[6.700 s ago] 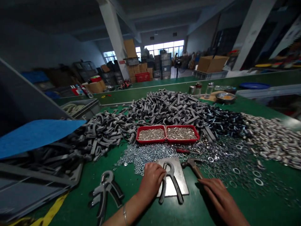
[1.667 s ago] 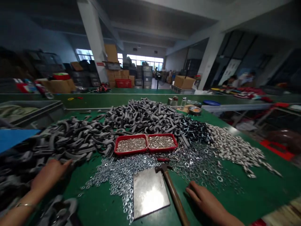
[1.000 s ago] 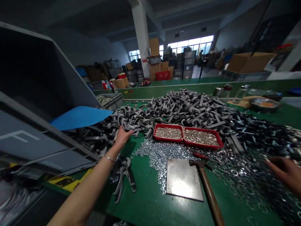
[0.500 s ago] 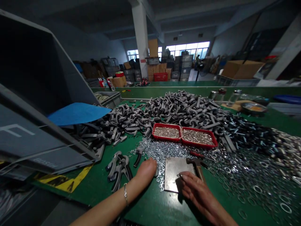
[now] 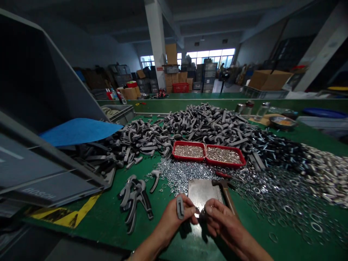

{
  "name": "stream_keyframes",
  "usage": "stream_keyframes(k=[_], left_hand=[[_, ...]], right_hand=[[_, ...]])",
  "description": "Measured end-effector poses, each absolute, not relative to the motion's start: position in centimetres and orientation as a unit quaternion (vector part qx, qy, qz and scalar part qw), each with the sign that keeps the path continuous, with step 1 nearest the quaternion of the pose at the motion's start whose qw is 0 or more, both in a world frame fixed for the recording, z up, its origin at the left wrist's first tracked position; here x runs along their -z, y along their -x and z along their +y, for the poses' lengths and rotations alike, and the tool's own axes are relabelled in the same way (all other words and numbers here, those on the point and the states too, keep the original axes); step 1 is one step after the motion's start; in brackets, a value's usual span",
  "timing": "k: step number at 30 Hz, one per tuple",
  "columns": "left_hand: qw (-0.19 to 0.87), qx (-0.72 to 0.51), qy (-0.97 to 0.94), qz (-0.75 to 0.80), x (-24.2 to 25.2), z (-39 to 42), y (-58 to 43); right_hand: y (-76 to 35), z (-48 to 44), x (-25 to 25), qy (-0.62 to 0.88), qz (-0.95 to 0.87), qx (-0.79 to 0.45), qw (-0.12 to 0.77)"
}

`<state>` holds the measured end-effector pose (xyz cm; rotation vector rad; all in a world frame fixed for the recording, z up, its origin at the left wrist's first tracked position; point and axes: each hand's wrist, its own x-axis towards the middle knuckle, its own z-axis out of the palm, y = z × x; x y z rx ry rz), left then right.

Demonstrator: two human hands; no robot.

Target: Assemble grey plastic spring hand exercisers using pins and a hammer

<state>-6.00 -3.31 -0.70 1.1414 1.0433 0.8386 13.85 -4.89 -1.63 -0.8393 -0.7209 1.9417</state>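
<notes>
Gripping a gray part (image 5: 179, 208) in the left hand (image 5: 173, 218) — right hand (image 5: 223, 220) just beside, pinching something small (image 5: 203, 212), perhaps metal.

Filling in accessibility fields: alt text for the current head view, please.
A person's left hand, holding a grey part, nearly meets the right hand over a metal plate on a green table; a small piece between them is too blurred to identify. Nearby: hammer, red trays, washers, heaped grey parts.
</notes>
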Motion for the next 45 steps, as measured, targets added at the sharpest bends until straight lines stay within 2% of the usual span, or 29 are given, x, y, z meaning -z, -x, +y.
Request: stream_keyframes(k=[3,18,28,35,38,41,45], left_hand=[[0.674,-0.412,-0.436,0.431,0.9,-4.4,5.0],[0.720,-0.420,-0.346,0.431,2.4,-5.7,3.6],[0.697,-0.463,-0.284,0.469,2.4,-6.1,1.7],[0.692,-0.444,-0.344,0.453,2.4,-5.8,2.4],[0.677,-0.446,-0.384,0.442,2.8,-5.6,2.7],[0.677,-0.414,-0.414,0.446,3.0,-5.2,3.2],[0.572,-0.355,-0.533,0.513,2.3,-4.3,4.9]], right_hand=[[-13.3,-5.2,0.9,0.333,-0.318,-0.787,0.412],[-14.4,-5.2,1.4,0.360,-0.244,-0.819,0.375],[-14.4,-5.3,1.7,0.378,-0.325,-0.763,0.413],[-15.4,-4.9,2.1,0.320,-0.075,-0.878,0.349],[-15.3,-4.9,2.2,0.306,-0.037,-0.887,0.344],[-14.9,-4.8,2.2,0.343,-0.122,-0.851,0.378],[-15.3,-4.1,1.7,0.474,-0.398,-0.668,0.413]])
